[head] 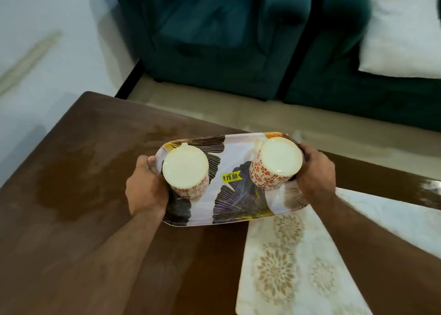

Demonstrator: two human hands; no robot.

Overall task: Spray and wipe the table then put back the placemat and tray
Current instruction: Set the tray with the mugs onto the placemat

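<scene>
Both hands grip the tray point(229, 190) by its short ends — left hand point(145, 190) at the left end, right hand point(315, 173) at the right, forearms stretched forward. Two upturned mugs point(185, 171) ride on it. It overlaps the placemat's point(293, 262) far end on the brown counter point(71, 219) — whether touching, unclear.

Two bare forearms enter from the lower frame edge — no sleeves, watch or rings visible — ending in the left hand point(145, 190) and right hand point(316, 175), ungloved.
</scene>
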